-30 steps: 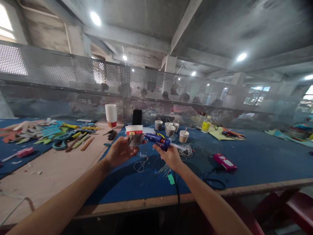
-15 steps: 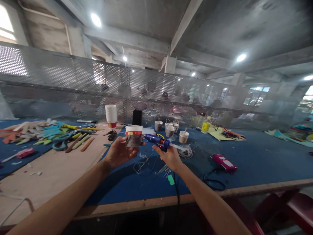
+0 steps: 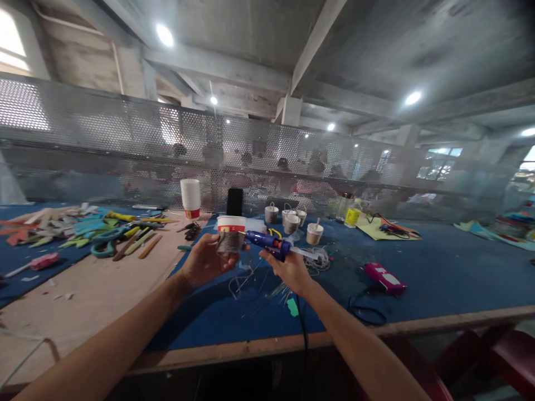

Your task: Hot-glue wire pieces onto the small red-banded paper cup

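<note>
"What's at your far left?"
"A heap of coloured pieces (image 3: 54, 223), then teal-handled scissors (image 3: 102, 249). Further along, a stack of paper cups (image 3: 190, 196) stands on the table (image 3: 200, 320)."
"And your left hand (image 3: 203, 262)?"
"My fingers are curled round the lower part of a cord-wrapped cup (image 3: 229, 240), holding it upright above the table. Grey cord covers its lower part; a red band and white rim show above. A black phone (image 3: 234, 200) stands behind it."
"What's pointing at the cup?"
"My blue glue gun (image 3: 265, 243). Its nozzle is at the cup's right side; I can't tell if they touch. My right hand (image 3: 293, 273) is closed round the gun's grip."
"Anything past that?"
"Smaller grey cups (image 3: 291, 224) beyond the gun, then a cup with a stick (image 3: 314, 234), a tangle of cord (image 3: 321, 260), a yellow-labelled bottle (image 3: 353, 214) and a magenta box (image 3: 385, 278)."
</note>
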`<action>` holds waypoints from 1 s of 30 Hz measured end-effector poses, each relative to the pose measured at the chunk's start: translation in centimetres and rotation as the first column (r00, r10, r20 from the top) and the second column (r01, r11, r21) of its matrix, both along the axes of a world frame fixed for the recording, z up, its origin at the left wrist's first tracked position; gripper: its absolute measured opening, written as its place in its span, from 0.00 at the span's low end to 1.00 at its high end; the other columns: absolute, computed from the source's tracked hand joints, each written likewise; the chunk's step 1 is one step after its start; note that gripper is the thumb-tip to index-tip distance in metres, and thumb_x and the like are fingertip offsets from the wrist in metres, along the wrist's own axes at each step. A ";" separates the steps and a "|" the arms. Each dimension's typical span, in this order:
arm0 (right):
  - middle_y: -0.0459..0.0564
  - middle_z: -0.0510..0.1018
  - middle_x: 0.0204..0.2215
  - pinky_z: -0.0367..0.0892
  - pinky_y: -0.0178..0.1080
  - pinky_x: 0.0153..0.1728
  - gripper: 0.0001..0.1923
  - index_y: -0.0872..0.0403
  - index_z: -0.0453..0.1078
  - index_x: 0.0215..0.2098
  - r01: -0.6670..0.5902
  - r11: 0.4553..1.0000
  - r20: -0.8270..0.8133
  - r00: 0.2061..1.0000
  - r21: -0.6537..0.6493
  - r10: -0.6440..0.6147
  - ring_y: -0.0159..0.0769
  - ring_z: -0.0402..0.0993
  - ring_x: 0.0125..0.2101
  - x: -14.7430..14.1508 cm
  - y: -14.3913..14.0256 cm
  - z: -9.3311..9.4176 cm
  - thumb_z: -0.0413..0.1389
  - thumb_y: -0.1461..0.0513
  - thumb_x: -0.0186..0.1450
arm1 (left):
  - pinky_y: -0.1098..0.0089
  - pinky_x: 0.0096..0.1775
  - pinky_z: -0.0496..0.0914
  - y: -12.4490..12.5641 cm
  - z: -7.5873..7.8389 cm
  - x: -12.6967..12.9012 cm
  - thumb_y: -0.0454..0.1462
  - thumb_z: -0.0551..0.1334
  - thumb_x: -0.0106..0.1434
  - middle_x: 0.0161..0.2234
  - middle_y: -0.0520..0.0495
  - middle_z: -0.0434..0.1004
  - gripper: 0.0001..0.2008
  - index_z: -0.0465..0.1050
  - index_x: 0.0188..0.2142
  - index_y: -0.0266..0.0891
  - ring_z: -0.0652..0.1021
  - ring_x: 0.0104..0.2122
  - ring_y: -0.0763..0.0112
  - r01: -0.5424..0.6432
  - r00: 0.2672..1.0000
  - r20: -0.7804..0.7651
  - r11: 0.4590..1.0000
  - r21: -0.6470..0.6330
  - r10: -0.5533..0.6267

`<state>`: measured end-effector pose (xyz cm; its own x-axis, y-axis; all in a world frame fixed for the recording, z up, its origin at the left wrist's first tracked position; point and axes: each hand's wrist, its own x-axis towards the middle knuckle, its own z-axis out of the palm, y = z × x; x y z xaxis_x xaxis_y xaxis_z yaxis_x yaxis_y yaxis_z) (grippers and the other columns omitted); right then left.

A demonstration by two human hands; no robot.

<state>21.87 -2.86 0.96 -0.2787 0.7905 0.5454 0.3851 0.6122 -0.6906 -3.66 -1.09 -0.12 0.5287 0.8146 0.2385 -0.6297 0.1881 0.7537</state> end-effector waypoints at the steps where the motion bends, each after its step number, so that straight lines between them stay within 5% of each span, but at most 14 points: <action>1: 0.46 0.72 0.17 0.68 0.36 0.25 0.23 0.53 0.79 0.49 0.002 1.000 0.010 1.000 0.004 -0.002 0.40 0.74 0.24 0.0 0.0 0.0 0.57 0.46 0.67 | 0.69 0.31 0.73 0.0 -0.1 0.0 0.44 0.61 0.63 0.44 0.33 0.84 0.23 0.77 0.52 0.33 0.80 0.30 0.65 -0.002 1.000 -0.003 1.000 0.002 0.002; 9: 0.46 0.72 0.18 0.69 0.36 0.25 0.24 0.53 0.79 0.49 0.002 1.000 0.025 1.000 -0.014 -0.001 0.40 0.74 0.25 0.2 0.1 0.0 0.57 0.45 0.67 | 0.70 0.30 0.73 0.4 -0.3 -0.2 0.45 0.61 0.63 0.45 0.32 0.83 0.23 0.77 0.52 0.32 0.79 0.29 0.66 0.022 1.000 -0.004 1.000 0.007 -0.022; 21: 0.40 0.65 0.12 0.64 0.35 0.24 0.21 0.54 0.72 0.31 -0.064 0.986 -0.165 0.986 -0.155 0.038 0.30 0.64 0.16 0.4 1.0 0.3 0.57 0.45 0.67 | 0.70 0.28 0.72 -0.3 0.8 -0.1 0.45 0.62 0.61 0.45 0.31 0.83 0.25 0.77 0.52 0.31 0.78 0.28 0.66 -0.074 0.997 -0.004 0.997 -0.011 0.074; 26: 0.34 0.62 0.14 0.57 0.32 0.19 0.17 0.52 0.64 0.32 -0.239 0.899 -0.506 0.862 -0.367 0.022 0.25 0.59 0.14 0.6 3.2 -0.4 0.63 0.51 0.60 | 0.71 0.27 0.72 -0.8 1.4 0.4 0.41 0.64 0.60 0.46 0.32 0.83 0.21 0.78 0.50 0.33 0.78 0.28 0.67 -0.174 0.985 -0.011 0.984 -0.045 0.173; 30: 0.41 0.71 0.20 0.61 0.32 0.22 0.18 0.55 0.68 0.31 -0.247 0.805 -0.501 0.863 -0.539 -0.071 0.27 0.67 0.18 0.7 4.6 -1.6 0.63 0.50 0.57 | 0.67 0.34 0.75 -0.3 0.8 0.4 0.39 0.65 0.62 0.48 0.33 0.83 0.20 0.76 0.53 0.34 0.82 0.35 0.62 -0.205 0.979 -0.024 0.979 -0.024 0.204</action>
